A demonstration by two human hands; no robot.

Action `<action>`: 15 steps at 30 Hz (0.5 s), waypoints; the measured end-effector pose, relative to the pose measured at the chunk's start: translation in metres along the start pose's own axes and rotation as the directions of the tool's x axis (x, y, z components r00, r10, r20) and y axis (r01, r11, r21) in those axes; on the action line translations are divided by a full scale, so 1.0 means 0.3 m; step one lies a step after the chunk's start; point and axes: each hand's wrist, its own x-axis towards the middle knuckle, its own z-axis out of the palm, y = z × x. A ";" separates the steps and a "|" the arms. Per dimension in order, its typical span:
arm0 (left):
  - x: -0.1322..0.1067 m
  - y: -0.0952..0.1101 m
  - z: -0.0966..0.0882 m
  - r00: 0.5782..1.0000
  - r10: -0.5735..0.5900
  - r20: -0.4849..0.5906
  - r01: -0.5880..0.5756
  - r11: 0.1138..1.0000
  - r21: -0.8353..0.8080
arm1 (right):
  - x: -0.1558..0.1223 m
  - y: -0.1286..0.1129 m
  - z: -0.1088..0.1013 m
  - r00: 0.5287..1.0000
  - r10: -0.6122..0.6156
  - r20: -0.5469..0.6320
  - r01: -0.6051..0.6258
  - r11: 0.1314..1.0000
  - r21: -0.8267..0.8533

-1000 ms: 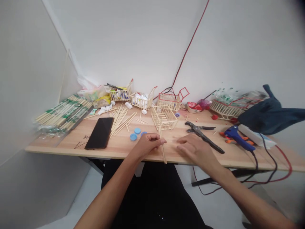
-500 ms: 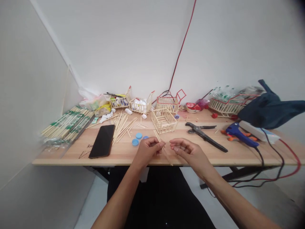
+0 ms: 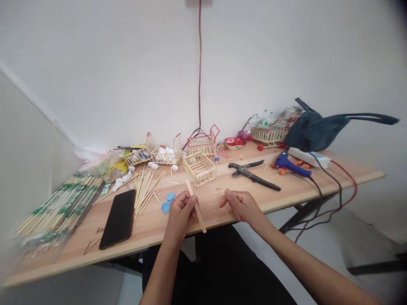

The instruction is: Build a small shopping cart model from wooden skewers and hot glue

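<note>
My left hand [image 3: 180, 210] is closed round a pair of thin wooden sticks [image 3: 197, 208], held slanted above the front of the wooden table [image 3: 286, 192]. My right hand [image 3: 239, 204] hovers a short way to the right of them with its fingers curled and nothing visible in them. Just behind the hands stands a small open stick-built basket [image 3: 199, 168]. Two blue bottle caps [image 3: 167, 202] lie left of my left hand.
A black phone [image 3: 118, 217] lies front left beside loose sticks [image 3: 146, 189] and wrapped stick bundles [image 3: 57, 206]. Black cutters [image 3: 253, 174], a blue glue gun [image 3: 288, 164] with cables, a dark bag [image 3: 318, 127] and several stick baskets [image 3: 200, 145] line the back and right.
The view has swung and tilted, so the table now slopes. My left hand lifted the sticks off the table; my right hand rose from the tabletop and curled its fingers.
</note>
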 end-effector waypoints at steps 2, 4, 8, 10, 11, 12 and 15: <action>0.000 0.002 0.005 1.000 0.009 -0.015 -0.008 0.998 0.057 | -0.011 -0.020 0.012 0.996 -0.077 0.035 0.079 0.994 -0.077; -0.002 0.006 0.009 0.999 0.029 -0.026 -0.027 0.995 0.101 | -0.016 -0.034 0.040 0.985 -0.151 0.084 0.163 0.974 -0.157; -0.007 0.017 0.016 0.998 0.055 -0.011 -0.053 0.986 0.155 | -0.013 -0.041 0.102 0.974 -0.183 0.131 0.211 0.947 -0.243; -0.008 0.020 0.020 0.998 0.067 0.004 -0.067 0.983 0.173 | -0.009 -0.038 0.115 0.973 -0.180 0.143 0.211 0.944 -0.252; -0.008 0.021 0.022 0.998 0.068 0.008 -0.068 0.981 0.179 | -0.007 -0.036 0.117 0.972 -0.186 0.146 0.218 0.942 -0.253; -0.008 0.021 0.024 0.998 0.064 0.007 -0.064 0.981 0.183 | -0.006 -0.036 0.116 0.969 -0.194 0.150 0.227 0.941 -0.251; -0.005 0.018 0.029 0.999 0.048 -0.016 -0.044 0.979 0.197 | -0.005 -0.033 0.106 0.968 -0.196 0.158 0.231 0.941 -0.249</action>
